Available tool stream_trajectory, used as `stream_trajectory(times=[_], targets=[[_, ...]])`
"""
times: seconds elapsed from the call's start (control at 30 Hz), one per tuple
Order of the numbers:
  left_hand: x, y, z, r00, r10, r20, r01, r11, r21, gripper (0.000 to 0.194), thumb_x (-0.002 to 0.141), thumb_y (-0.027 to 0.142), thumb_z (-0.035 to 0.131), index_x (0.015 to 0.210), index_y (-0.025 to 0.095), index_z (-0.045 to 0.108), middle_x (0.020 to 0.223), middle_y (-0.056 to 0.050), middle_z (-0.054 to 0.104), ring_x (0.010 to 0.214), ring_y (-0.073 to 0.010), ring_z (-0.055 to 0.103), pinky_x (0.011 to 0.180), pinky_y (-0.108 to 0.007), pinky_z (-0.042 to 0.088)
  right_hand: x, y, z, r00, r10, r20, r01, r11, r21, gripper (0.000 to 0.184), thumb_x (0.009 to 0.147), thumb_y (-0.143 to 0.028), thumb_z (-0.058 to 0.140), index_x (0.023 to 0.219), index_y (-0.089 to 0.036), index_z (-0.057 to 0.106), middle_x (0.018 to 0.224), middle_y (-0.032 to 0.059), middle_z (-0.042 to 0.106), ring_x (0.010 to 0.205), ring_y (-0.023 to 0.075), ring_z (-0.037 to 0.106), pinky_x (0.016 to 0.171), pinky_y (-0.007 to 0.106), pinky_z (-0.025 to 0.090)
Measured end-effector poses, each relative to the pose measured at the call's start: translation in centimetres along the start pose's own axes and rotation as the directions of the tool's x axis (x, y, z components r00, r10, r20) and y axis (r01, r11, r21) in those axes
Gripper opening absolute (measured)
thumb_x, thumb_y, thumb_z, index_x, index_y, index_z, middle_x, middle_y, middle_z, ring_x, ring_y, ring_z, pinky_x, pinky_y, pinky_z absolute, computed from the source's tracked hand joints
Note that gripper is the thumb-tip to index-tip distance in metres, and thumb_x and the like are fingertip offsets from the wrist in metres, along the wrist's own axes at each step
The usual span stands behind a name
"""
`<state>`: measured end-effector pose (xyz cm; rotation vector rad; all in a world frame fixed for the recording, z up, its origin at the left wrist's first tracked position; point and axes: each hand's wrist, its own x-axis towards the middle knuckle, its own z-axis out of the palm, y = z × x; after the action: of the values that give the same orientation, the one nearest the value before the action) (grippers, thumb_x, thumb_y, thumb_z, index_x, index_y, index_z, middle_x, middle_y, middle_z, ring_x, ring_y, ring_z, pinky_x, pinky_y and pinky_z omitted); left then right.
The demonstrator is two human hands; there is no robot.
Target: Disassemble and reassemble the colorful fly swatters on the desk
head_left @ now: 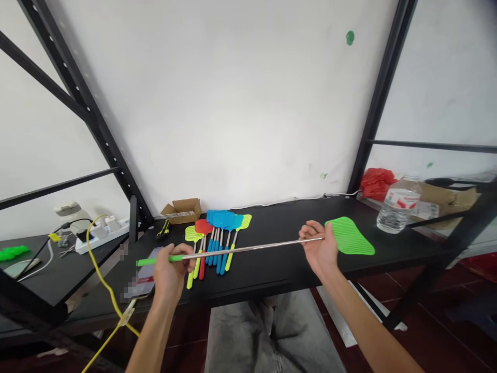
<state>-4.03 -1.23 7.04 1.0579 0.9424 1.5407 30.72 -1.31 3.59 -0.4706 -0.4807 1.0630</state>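
Observation:
A green fly swatter (252, 247) with a long metal rod is held nearly level above the black shelf. My left hand (171, 269) is closed around its green handle, near where the rod begins. At the other end my right hand (319, 246) grips the rod beside the green mesh head (351, 237), thumb against it. Behind and below the rod lies a fanned group of shorter fly swatters (219, 220) with blue, red and yellow-green heads. Partly hidden by my left hand and the handle is a phone (145, 280) lying on the shelf.
Along the back stand a small open cardboard box (181, 211) and a black-and-yellow cutter (163, 228). To the right are a water bottle (399, 204) and a red plastic bag (377, 183). A yellow cable (104, 280) crosses the left side near a power strip (103, 235). Black posts frame both sides.

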Motion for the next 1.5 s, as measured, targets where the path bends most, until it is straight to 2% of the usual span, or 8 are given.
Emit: stream_trajectory(times=[0.1, 0.2, 0.5, 0.6, 0.77, 1.03, 1.2, 1.5], targets=[[-0.5, -0.8, 1.2, 0.996, -0.030, 0.079, 0.028, 0.999, 0.026, 0.049, 0.087, 0.045, 0.037, 0.057, 0.015, 0.063, 0.045, -0.004, 0.051, 0.041, -0.0150, 0.044, 0.040, -0.025, 0.036, -0.8, 0.9, 0.8, 0.998, 0.036, 0.051, -0.036, 0.999, 0.000, 0.047, 0.087, -0.061, 0.053, 0.078, -0.018, 0.069, 0.067, 0.0053, 0.063, 0.058, 0.0160, 0.056, 0.048, 0.025, 0.038], [-0.7, -0.7, 1.2, 0.995, -0.026, 0.098, 0.021, 0.999, 0.049, 0.049, 0.088, 0.046, 0.041, 0.057, 0.015, 0.062, 0.045, -0.002, 0.049, 0.042, -0.0128, 0.043, 0.041, -0.023, 0.035, -0.6, 0.6, 0.7, 0.997, 0.066, 0.027, -0.066, 0.997, 0.029, 0.046, 0.090, -0.058, 0.052, 0.079, -0.017, 0.070, 0.068, 0.0049, 0.062, 0.059, 0.0150, 0.056, 0.049, 0.025, 0.039], [-0.2, 0.4, -0.5, 0.998, 0.065, 0.017, -0.065, 0.998, 0.009, 0.052, 0.091, 0.042, 0.042, 0.044, 0.018, 0.045, 0.040, 0.003, 0.030, 0.039, -0.0094, 0.028, 0.043, -0.024, 0.027, 1.5, -3.3, -1.2, 0.997, 0.005, -0.078, 0.000, 0.998, 0.062, 0.055, 0.098, -0.052, 0.031, 0.084, -0.015, 0.068, 0.068, 0.0042, 0.059, 0.058, 0.0146, 0.054, 0.053, 0.027, 0.043], [-0.3, 0.1, -0.3, 0.996, 0.053, 0.075, -0.058, 0.996, 0.070, 0.053, 0.091, 0.042, 0.042, 0.044, 0.018, 0.043, 0.041, 0.002, 0.030, 0.039, -0.0097, 0.028, 0.044, -0.025, 0.024, 1.7, -3.9, -1.4, 0.995, -0.048, -0.087, 0.051, 0.998, 0.033, 0.056, 0.098, -0.052, 0.029, 0.083, -0.014, 0.068, 0.067, 0.0043, 0.059, 0.058, 0.0143, 0.053, 0.052, 0.026, 0.043], [-0.8, -0.7, 0.8, 0.974, -0.008, 0.225, 0.001, 1.000, 0.030, 0.054, 0.091, 0.044, 0.036, 0.044, 0.018, 0.046, 0.040, 0.001, 0.031, 0.041, -0.0112, 0.029, 0.045, -0.026, 0.025, 1.7, -4.0, -1.5, 0.990, -0.086, -0.109, 0.089, 0.996, 0.023, 0.055, 0.100, -0.047, 0.027, 0.080, -0.014, 0.066, 0.065, 0.0039, 0.057, 0.056, 0.0140, 0.052, 0.051, 0.026, 0.041], [-1.0, -0.9, 1.4, 0.951, -0.023, 0.308, 0.019, 1.000, 0.015, 0.053, 0.089, 0.044, 0.037, 0.045, 0.018, 0.047, 0.038, 0.002, 0.029, 0.039, -0.0107, 0.027, 0.045, -0.026, 0.024, 1.9, -4.3, -1.7, 0.989, -0.084, -0.123, 0.089, 0.995, 0.036, 0.055, 0.100, -0.044, 0.023, 0.077, -0.015, 0.063, 0.062, 0.0025, 0.053, 0.055, 0.0145, 0.052, 0.048, 0.026, 0.040], [-1.2, -1.0, 1.8, 0.936, -0.075, 0.345, 0.070, 0.997, 0.028, 0.052, 0.088, 0.044, 0.038, 0.045, 0.018, 0.048, 0.037, 0.002, 0.030, 0.037, -0.0097, 0.025, 0.045, -0.026, 0.021, 1.6, -4.0, -1.3, 0.990, -0.089, -0.106, 0.095, 0.994, 0.049, 0.054, 0.100, -0.044, 0.024, 0.076, -0.016, 0.063, 0.060, 0.0019, 0.052, 0.055, 0.0144, 0.051, 0.049, 0.026, 0.040], [-2.4, -2.8, 4.5, 0.877, -0.186, 0.443, 0.105, 0.974, 0.202, 0.056, 0.085, 0.055, 0.038, 0.044, 0.019, 0.047, 0.039, 0.001, 0.033, 0.038, -0.0096, 0.025, 0.045, -0.028, 0.015, -0.4, -1.2, 0.4, 0.999, -0.039, 0.011, 0.039, 0.999, 0.016, 0.042, 0.091, -0.054, 0.048, 0.074, -0.019, 0.064, 0.060, 0.0022, 0.055, 0.058, 0.0151, 0.052, 0.052, 0.027, 0.040]])
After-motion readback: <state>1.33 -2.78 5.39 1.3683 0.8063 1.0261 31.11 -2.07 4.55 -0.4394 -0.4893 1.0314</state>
